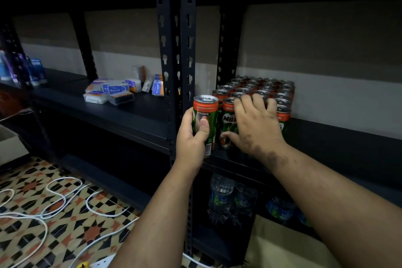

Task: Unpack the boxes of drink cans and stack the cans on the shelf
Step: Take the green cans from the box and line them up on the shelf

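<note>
- My left hand [192, 135] grips a can [205, 125] upright, thumb across its label, just beside the black post [174, 54], ready to join the row.
- My right hand [252, 124] lies spread over the front cans [228, 124], fingers on their tops, thumb low, probably to steady them.
- The packed block of cans [264, 88] fills the shelf [326, 137] corner, leaving room rightward.
- Small boxes [115, 91] lie in the left bay.

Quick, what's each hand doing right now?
Left hand: holding a drink can, fingers curled round it.
Right hand: open, fingers spread over the front cans on the shelf.
</note>
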